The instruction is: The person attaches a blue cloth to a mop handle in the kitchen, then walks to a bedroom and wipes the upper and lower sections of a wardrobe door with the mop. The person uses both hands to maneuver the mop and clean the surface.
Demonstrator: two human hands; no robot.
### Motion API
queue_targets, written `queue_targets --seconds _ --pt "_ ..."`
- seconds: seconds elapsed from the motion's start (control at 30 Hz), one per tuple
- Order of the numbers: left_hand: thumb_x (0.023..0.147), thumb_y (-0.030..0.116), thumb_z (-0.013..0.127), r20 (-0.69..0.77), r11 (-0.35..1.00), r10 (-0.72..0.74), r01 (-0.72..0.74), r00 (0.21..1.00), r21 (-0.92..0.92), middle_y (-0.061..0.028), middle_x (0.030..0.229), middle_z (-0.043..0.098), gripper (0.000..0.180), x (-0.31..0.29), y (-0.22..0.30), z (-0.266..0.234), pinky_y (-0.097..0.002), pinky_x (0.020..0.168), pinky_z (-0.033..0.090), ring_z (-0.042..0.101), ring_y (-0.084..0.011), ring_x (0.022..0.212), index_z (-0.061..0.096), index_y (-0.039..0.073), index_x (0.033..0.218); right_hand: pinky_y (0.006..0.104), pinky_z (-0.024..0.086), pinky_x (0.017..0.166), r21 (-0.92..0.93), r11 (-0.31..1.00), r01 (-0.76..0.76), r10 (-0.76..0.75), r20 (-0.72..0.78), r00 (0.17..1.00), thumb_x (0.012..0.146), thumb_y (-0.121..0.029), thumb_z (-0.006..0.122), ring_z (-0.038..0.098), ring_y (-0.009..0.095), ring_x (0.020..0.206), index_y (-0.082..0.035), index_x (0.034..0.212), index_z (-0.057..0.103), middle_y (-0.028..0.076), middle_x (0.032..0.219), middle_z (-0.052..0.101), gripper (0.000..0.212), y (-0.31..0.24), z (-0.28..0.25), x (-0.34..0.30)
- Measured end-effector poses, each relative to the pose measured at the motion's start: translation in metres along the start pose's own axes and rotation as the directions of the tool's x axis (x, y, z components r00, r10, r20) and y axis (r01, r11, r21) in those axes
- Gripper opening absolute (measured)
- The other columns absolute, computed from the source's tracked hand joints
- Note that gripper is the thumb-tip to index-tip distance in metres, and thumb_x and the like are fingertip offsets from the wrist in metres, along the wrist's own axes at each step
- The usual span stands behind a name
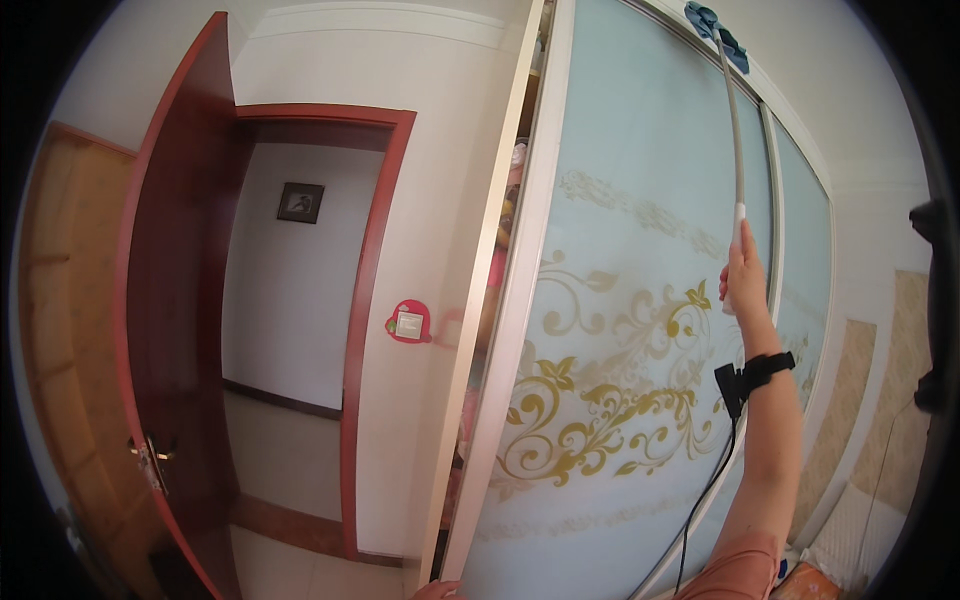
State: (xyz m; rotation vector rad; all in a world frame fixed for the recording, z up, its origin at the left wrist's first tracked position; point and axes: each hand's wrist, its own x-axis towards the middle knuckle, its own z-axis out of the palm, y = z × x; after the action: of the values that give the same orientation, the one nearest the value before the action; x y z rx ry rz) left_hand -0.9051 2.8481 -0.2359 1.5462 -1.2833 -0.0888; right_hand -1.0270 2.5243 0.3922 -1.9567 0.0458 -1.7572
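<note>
My right hand (743,280) is raised, its fingers wrapped round the white grip of a long-handled duster (735,130). The thin pale pole runs upward to a blue cloth head (718,35), which lies against the top edge of the sliding-door wardrobe (640,250). A black strap (765,372) with a cable circles my right wrist. At the lower edge, beside the wardrobe door's frame, only a sliver of what looks like my left hand (438,591) shows; its fingers cannot be made out.
The frosted, gold-patterned wardrobe panel leaves a gap (500,240) at its left with stored things inside. A dark red door (185,300) stands ajar at the left, by a red-framed doorway. A pink-framed wall switch (409,322) sits between. Bedding (850,530) shows at lower right.
</note>
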Motion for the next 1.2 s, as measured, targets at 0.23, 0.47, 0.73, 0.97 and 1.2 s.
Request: queue_targets --seconds 0.23,0.47,0.73,0.97,1.2 --pt "0.084 0.01 0.059 0.011 0.934 0.053 -0.054 0.999 0.353 -0.0167 0.125 0.049 0.038 -0.002 0.04 -0.016 -0.0433 0.098 0.04 0.046 -0.0323 0.118 0.053 0.005 0.121 0.03 0.043 0.041 -0.029 0.999 0.025 -0.023 0.073 0.997 0.097 -0.022 0.037 0.045 0.013 0.043 -0.022 0.146 0.027 0.004 0.06 0.047 0.05 -0.046 0.026 0.024" --pt "0.082 0.015 0.062 -0.047 0.934 0.001 0.016 0.999 0.358 -0.0214 0.127 0.046 0.031 -0.011 0.042 -0.021 -0.0481 0.101 0.035 0.042 -0.0395 0.12 0.06 0.005 0.112 0.0313 0.045 0.043 -0.053 0.998 0.042 -0.033 0.144 0.989 0.096 -0.022 0.038 0.048 0.014 0.046 -0.021 0.146 0.025 0.005 0.061 0.05 0.052 -0.089 0.071 0.018" --pt "0.085 0.015 0.06 0.004 0.984 0.01 -0.011 1.0 0.176 -0.0215 0.126 0.047 0.029 -0.005 -0.006 0.007 -0.0461 0.099 0.038 0.043 -0.0391 0.118 0.059 0.004 0.112 0.0329 0.048 0.048 -0.129 0.987 0.098 -0.067 0.227 0.972 0.096 -0.021 0.038 0.052 0.016 0.047 -0.019 0.147 0.023 0.008 0.066 0.055 0.053 -0.11 0.098 -0.011" --pt "0.087 0.014 0.058 -0.057 0.996 -0.059 0.055 0.997 -0.065 -0.0203 0.124 0.049 0.029 0.011 0.002 0.013 -0.0439 0.097 0.04 0.046 -0.0369 0.117 0.058 0.004 0.115 0.0331 0.047 0.047 -0.158 0.985 0.062 -0.032 0.187 0.982 0.096 -0.024 0.037 0.051 0.016 0.046 -0.026 0.145 0.026 0.008 0.067 0.054 0.05 -0.098 0.098 -0.001" --pt "0.092 0.016 0.054 -0.078 0.934 0.173 -0.139 0.982 0.33 -0.0139 0.118 0.054 0.04 -0.002 -0.002 -0.003 -0.0354 0.091 0.045 0.054 -0.0248 0.108 0.045 0.004 0.129 0.0325 0.046 0.043 -0.176 0.984 0.002 0.01 0.07 0.998 0.096 -0.025 0.039 0.048 0.016 0.045 -0.032 0.143 0.03 0.007 0.062 0.052 0.049 -0.049 0.077 0.02"
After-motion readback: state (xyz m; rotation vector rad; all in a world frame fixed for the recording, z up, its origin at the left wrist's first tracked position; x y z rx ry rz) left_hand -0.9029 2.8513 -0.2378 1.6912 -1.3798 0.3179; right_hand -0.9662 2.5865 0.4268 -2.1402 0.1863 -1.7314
